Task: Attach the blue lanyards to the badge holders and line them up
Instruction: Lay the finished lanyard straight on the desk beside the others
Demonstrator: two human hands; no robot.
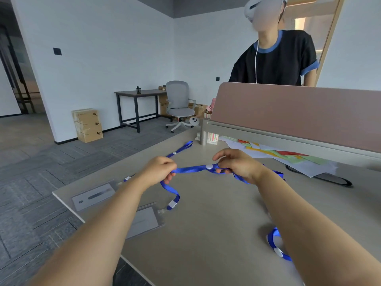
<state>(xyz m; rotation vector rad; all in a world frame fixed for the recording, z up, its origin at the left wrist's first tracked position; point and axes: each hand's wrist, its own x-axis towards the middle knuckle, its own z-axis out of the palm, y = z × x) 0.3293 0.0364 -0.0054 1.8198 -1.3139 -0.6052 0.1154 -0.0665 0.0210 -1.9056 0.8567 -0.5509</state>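
Observation:
A blue lanyard is stretched between my two hands above the beige table. My left hand pinches its strap at one end. My right hand grips it near its white button. From my left hand the strap drops to a clip on a clear badge holder lying near the table's left edge. A second badge holder lies further left with its own lanyard running away behind my left hand. A third lanyard shows under my right forearm.
Coloured papers are spread at the back right under a pink desk divider. A metal cylinder and a striped cup stand at the back. A person in a headset stands behind the divider. The table's left edge is close.

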